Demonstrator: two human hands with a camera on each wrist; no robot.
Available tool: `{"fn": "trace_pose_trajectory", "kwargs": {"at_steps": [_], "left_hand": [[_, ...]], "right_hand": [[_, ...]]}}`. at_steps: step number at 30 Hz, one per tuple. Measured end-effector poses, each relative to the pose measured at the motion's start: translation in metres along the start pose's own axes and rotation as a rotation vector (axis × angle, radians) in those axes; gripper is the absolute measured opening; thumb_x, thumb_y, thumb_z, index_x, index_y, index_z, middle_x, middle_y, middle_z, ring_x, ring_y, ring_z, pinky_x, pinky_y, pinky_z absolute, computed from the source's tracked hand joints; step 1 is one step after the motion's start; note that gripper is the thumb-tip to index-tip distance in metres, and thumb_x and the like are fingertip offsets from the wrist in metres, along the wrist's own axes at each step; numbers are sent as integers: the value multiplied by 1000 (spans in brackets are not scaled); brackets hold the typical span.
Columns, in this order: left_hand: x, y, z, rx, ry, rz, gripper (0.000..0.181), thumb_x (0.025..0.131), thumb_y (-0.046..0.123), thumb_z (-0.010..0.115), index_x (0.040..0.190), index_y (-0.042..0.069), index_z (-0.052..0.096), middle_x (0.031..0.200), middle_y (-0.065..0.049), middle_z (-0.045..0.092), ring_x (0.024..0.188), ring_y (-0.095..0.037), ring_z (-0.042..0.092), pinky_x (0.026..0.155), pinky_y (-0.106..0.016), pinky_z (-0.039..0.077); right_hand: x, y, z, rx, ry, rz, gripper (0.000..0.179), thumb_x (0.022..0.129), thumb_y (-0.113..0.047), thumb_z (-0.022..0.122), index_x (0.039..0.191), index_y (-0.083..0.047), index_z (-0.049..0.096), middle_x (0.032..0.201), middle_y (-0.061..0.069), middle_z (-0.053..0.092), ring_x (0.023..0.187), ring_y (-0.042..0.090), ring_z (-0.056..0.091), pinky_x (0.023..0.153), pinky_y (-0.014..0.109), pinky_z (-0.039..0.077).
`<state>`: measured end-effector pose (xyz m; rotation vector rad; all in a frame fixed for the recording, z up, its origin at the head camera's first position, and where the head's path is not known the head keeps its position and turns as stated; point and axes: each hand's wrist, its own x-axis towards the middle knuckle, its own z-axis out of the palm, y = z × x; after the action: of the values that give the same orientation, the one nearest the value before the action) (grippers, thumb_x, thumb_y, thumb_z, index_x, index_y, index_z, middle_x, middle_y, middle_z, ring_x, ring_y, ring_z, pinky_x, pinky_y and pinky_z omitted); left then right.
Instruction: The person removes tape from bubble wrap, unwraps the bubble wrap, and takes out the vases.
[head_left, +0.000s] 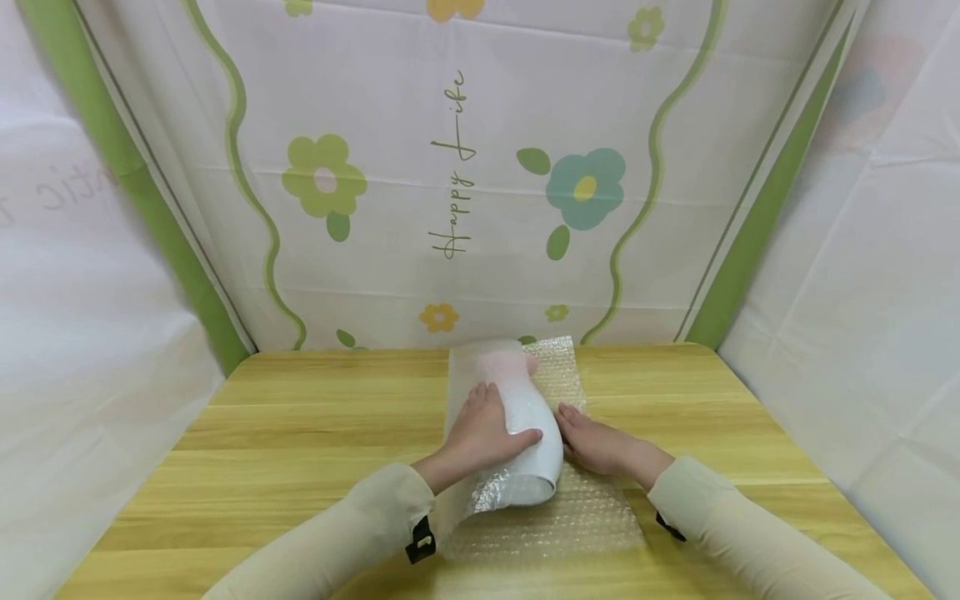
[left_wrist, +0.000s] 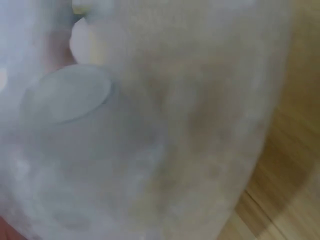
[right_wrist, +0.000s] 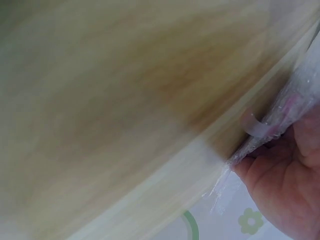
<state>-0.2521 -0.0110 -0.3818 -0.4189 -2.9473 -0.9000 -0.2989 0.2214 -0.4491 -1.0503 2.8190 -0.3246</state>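
Head view: a white-and-pink vessel (head_left: 536, 425) lay on bubble wrap (head_left: 555, 525) on the counter (head_left: 300, 433). The left hand (head_left: 480, 429) rested over it, grip loose, thumb extended; the right hand (head_left: 596, 442) met its right flank. Covering the left side seemed done; the right part lay flat, so closing it appeared left.

Left wrist view: the vessel's round mouth (left_wrist: 67, 95) showed through haze.

Right wrist view: a curled translucent strip (right_wrist: 256, 127), indiscernible from the head, stood beside crinkled wrap hiding the right fingers; whether that grip pinched anything, I couldn't tell.
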Motion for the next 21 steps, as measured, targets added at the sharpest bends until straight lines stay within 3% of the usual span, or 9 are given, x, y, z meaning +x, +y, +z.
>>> {"fn": "trace_pose_trajectory", "kwargs": {"at_steps": [11,16,21], "left_hand": [[-4,-8,-8,-60,37,-13,105,79,54,71,146,-13,25,152,-31,23,141,-41,21,112,-49,22],[-8,-15,-13,-102,50,9,98,80,49,71,145,-11,30,151,-28,28,142,-40,20,113,-50,20],[-10,-24,-18,-117,48,19,96,84,50,66,147,-11,27,152,-29,24,143,-40,17,113,-49,18]], "right_hand": [[0,-1,-1,6,-8,8,54,105,-17,42,144,17,27,148,39,21,138,49,20,111,56,21],[0,0,0,14,-12,19,54,105,-17,42,145,16,26,149,38,20,139,49,19,111,56,20],[0,-1,-1,22,-25,31,54,105,-18,40,145,16,25,150,37,18,140,48,18,112,55,20]]}}
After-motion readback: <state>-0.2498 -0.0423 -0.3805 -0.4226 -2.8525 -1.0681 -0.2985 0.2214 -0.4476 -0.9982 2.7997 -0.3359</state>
